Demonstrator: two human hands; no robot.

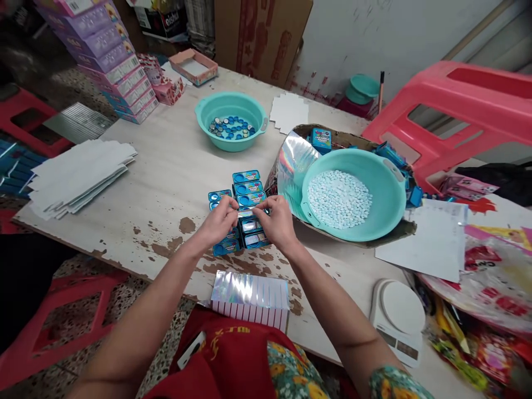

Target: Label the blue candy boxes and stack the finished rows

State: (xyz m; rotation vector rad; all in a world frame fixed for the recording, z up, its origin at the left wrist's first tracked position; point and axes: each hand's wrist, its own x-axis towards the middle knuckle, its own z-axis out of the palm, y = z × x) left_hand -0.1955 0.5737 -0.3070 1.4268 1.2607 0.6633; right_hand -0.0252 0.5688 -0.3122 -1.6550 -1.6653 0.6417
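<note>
Two columns of small blue tins (249, 187) lie on the worn white table in front of me. My left hand (220, 220) and my right hand (276, 221) meet over the middle of the right column, fingers pinched at either end of one tin. What lies between the fingertips is small and partly covered, perhaps a lid or clear strip. Nearer to me, some tins (255, 239) show pale, shiny tops. A stack of iridescent film strips (251, 291) rests at the table's front edge, below my hands.
A teal basin (353, 160) of pale candies sits on a carton at the right. Farther back stands a teal basin (231, 145) with blue and silver discs. White card sheets (83, 174) lie left, a scale (397, 318) right. Stacked boxes (112, 61) rise back left.
</note>
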